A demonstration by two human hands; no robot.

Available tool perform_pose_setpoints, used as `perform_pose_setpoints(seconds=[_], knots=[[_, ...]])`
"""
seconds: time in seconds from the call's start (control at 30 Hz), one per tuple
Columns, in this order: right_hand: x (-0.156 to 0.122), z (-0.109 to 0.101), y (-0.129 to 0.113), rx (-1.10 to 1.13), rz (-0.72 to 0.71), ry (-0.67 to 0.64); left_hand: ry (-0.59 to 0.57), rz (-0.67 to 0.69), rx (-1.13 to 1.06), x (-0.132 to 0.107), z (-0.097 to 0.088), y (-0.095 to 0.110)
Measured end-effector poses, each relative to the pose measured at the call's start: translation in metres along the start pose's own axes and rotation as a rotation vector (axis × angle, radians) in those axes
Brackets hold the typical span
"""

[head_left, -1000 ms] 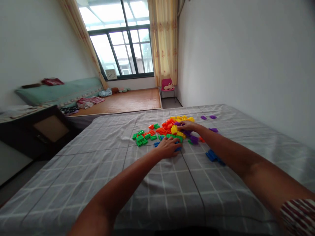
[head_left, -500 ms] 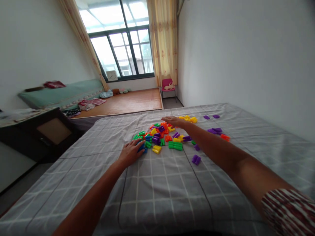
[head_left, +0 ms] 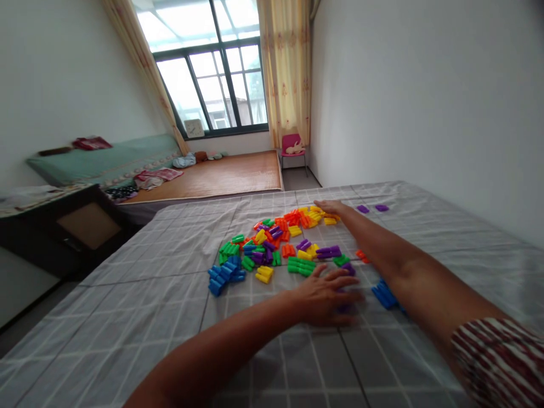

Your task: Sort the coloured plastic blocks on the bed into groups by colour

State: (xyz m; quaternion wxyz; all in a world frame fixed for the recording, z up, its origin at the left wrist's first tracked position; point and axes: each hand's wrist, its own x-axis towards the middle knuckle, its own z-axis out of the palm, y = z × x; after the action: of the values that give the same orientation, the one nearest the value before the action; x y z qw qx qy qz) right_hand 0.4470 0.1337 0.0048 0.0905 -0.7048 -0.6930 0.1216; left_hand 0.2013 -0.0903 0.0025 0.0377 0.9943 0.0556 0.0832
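Observation:
My left hand point(head_left: 329, 294) is spread over the near side of the toy pieces, its fingers slightly blurred above a purple piece point(head_left: 349, 268). Farther off, my right hand point(head_left: 328, 207) lies flat with fingers stretched, beside the yellow plastic pieces point(head_left: 315, 217). Orange pieces point(head_left: 293, 217) adjoin the yellow ones. A green piece point(head_left: 301, 266) is just beyond my left hand. Blue pieces point(head_left: 226, 273) are bunched at the pile's left end, and another blue cluster point(head_left: 383, 294) is partly hidden by my right forearm.
The pieces rest on a grey checked cloth point(head_left: 263, 345). Two purple pieces point(head_left: 381, 208) lie apart at the far right. Beyond are a bed with a brown mat point(head_left: 229, 175), a pink chair point(head_left: 292, 144) and a dark cabinet point(head_left: 63, 226). A white wall point(head_left: 425, 102) bounds the right.
My left hand has left the blue pieces and swung right, toward the purple piece. My right hand has moved right to the yellow pieces. The blue cluster by my right forearm has come into view.

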Motion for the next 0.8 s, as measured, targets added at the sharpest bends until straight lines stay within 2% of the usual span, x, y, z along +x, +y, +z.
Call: perform_pose_setpoints(seconds=[0.1, 0.2, 0.37, 0.53, 0.7, 0.8], knots=[[-0.003, 0.006, -0.034, -0.008, 0.019, -0.129, -0.016, 0.035, 0.0, 0.011, 0.011, -0.002], [-0.02, 0.013, -0.07, 0.074, -0.126, -0.147, -0.007, -0.026, 0.07, -0.004, 0.008, -0.018], [-0.051, 0.033, -0.128, 0.122, -0.287, -0.171, -0.03, -0.204, 0.211, -0.063, -0.013, -0.042], [-0.073, 0.043, -0.18, 0.273, -0.264, -0.171, -0.018, -0.374, 0.275, -0.127, -0.027, -0.051], [-0.097, 0.034, -0.225, 0.64, -0.348, -0.216, 0.061, -0.542, 0.344, -0.169, -0.038, -0.058], [-0.113, 0.017, -0.221, 0.809, -0.427, -0.189, 0.169, -0.68, 0.385, -0.185, -0.044, -0.063]])
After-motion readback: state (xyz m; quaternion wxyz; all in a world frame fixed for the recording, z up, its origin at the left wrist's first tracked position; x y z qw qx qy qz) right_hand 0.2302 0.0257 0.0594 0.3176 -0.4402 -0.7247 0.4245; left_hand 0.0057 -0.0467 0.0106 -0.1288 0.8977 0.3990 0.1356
